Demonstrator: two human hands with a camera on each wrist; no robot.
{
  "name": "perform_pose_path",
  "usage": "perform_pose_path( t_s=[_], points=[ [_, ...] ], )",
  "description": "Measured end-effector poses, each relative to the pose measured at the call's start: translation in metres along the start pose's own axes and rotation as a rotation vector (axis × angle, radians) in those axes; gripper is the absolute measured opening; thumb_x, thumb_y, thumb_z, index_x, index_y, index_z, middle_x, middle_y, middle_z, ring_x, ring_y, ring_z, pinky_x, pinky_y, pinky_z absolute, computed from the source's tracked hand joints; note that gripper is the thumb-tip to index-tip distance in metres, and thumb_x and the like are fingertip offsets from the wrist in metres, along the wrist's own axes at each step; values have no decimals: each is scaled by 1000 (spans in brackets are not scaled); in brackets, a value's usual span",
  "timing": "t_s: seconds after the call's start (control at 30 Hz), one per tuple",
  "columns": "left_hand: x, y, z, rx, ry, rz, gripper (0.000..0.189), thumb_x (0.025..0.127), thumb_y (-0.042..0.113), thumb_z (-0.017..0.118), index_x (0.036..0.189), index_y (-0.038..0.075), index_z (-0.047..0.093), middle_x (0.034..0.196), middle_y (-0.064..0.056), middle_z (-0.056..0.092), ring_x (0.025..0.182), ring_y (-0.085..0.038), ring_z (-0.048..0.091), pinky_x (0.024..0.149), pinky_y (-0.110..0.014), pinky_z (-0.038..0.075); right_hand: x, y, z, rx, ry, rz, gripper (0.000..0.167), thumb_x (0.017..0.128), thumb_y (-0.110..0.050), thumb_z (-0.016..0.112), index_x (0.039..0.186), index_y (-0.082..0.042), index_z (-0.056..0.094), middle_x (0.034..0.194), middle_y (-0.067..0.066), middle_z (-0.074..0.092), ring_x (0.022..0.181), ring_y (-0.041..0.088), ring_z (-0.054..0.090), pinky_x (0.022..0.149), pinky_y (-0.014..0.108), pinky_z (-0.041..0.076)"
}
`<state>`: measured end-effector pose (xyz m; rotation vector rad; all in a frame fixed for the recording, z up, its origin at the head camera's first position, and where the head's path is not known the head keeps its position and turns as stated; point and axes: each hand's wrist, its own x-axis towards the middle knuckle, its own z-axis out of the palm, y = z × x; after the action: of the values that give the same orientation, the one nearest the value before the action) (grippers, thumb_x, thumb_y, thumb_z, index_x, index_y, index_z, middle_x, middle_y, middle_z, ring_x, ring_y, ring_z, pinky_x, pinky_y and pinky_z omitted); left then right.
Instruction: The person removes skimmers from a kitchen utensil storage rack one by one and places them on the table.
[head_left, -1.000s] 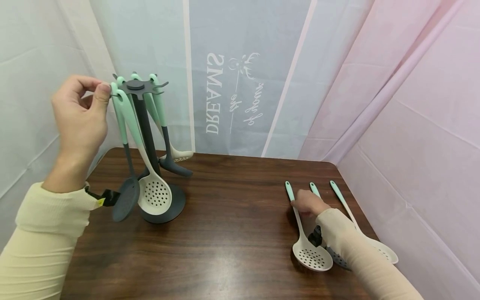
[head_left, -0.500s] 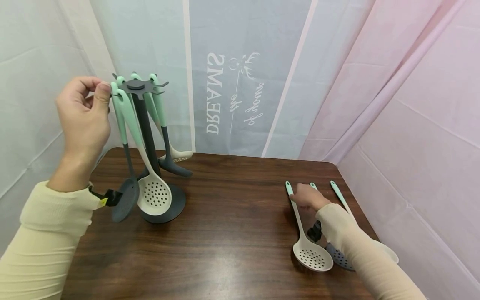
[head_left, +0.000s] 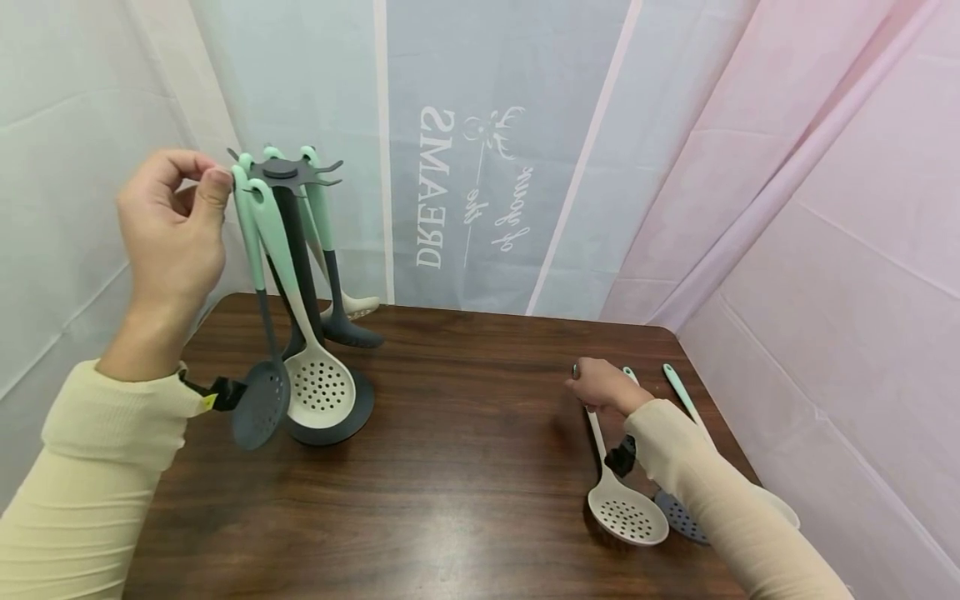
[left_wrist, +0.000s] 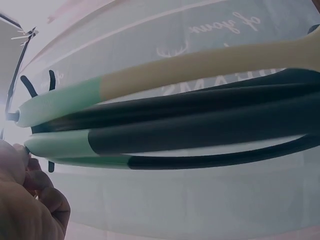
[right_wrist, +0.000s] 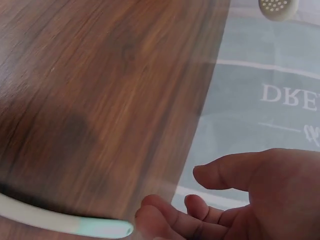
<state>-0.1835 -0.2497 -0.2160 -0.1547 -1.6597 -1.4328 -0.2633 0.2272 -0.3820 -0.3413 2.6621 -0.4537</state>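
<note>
In the head view, my left hand pinches with thumb and forefinger at the top of a dark grey skimmer, whose mint handle hangs from the utensil rack. The left wrist view has these fingertips at the mint handle end. A white skimmer hangs just beside it. At the right, my right hand is over the mint handle of another white skimmer lying on the table. In the right wrist view, its thumb and fingers stand apart, and the handle end lies beside the fingertips.
More utensils hang at the rack's back, including a dark grey ladle-like one. A dark grey skimmer and a white utensil, partly behind my right sleeve, lie on the wooden table. Curtains surround it.
My right hand has moved up along the white skimmer's handle to its end. The hanging skimmers have turned slightly on the rack, the dark grey one now showing its holes. My left hand has shifted slightly right.
</note>
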Motion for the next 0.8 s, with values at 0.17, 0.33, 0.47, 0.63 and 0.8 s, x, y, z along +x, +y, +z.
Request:
perform_pose_path(
  t_s=[0.17,0.33,0.47,0.63,0.8],
  points=[
    [-1,2,0,14,-10,5,7,94,12,72,88,10,69,89,1,59,63,-5,58,58,-14,41,1,-12,-10,67,5,-71,24,107,-19,51,92,-2,58,63,8,61,49,17,52,57,40,53],
    [-3,2,1,-26,-16,38,7,93,10,73,87,10,69,87,1,59,61,-5,57,54,-13,38,4,-26,-21,156,23,-141,23,109,-17,47,101,1,59,69,9,61,53,16,51,57,37,50],
    [-3,0,1,-74,-21,80,6,91,9,75,87,7,70,85,1,58,62,-5,58,54,-12,38,5,-41,-25,228,71,-186,25,109,-15,44,112,3,61,79,12,65,58,16,57,56,33,50],
    [-3,-1,2,-75,-33,116,10,89,13,76,89,5,71,85,1,60,62,-4,60,54,-12,39,5,-64,-30,279,150,-244,21,109,-17,48,113,-1,61,84,16,67,63,22,63,57,33,53],
    [-3,-3,3,-107,-33,123,16,86,18,78,89,3,71,84,0,60,60,-4,59,53,-12,38,5,-91,-36,310,211,-321,19,109,-20,49,111,-5,61,81,11,65,63,24,62,57,37,51]
  ],
)
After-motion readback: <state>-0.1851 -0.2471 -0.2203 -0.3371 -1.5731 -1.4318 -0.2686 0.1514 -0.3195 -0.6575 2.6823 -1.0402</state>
